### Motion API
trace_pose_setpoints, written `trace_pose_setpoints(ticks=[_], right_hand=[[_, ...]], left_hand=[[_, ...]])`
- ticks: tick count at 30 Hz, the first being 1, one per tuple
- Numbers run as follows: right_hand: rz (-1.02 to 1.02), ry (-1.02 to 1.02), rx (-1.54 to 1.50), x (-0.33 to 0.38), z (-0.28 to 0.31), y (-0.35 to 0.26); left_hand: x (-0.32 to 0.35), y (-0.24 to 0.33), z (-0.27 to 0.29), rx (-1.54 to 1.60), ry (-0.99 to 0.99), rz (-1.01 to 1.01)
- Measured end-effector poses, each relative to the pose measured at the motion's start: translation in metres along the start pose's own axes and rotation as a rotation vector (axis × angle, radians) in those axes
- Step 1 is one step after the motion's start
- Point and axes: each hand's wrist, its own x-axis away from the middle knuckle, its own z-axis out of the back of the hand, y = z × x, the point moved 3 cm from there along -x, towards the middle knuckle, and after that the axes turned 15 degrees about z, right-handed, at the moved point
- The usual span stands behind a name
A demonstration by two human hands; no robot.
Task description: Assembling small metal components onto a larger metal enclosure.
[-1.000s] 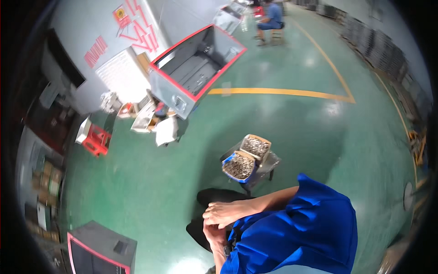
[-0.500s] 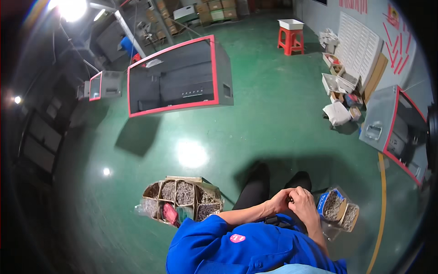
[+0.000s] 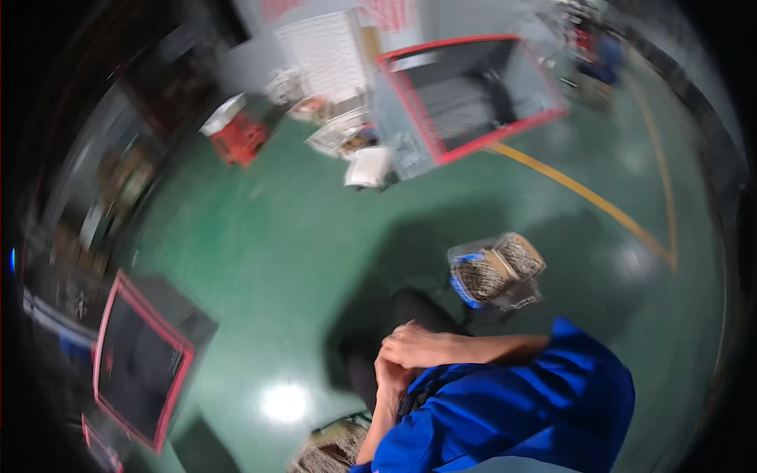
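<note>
View: has swung to your right since half a second ago; your divided carton (image 3: 343, 433) now meets the lower edge.
Hands: your right hand (image 3: 416, 345) still covers your left hand (image 3: 392, 374); fingers curled, I cannot tell whether on anything.
Boxes: blue-edged box (image 3: 464, 293) touches tan box (image 3: 501, 260), left of the corner in the floor's (image 3: 260, 236) yellow line (image 3: 579, 188).
Meaning: handwork seems uninterrupted.

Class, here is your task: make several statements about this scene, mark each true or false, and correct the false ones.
1. The left hand and right hand touch. True.
2. Yellow clothing covers the upper arms. False: the shirt is blue.
3. The blue box holds many small pieces. True.
4. It stands alone. False: a tan box is right beside it.
5. Something white sits on the red stool. True.
</note>
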Motion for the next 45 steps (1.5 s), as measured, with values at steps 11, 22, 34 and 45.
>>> trace_pose_setpoints(ticks=[11,22,34,45], right_hand=[[-0.428,-0.027,0.139,0.007,-0.048,0.023],[-0.340,0.008,-0.100,0.001,-0.025,0.017],[0.062,0.233,-0.155,0.008,0.002,0.014],[0.105,0.211,-0.067,-0.004,0.004,0.014]], left_hand=[[-0.014,-0.005,-0.005,-0.240,-0.143,0.132],[-0.013,0.000,0.005,-0.226,-0.009,0.024],[-0.022,0.005,0.027,-0.196,-0.005,0.019],[-0.007,0.004,0.011,-0.114,0.035,0.005]])
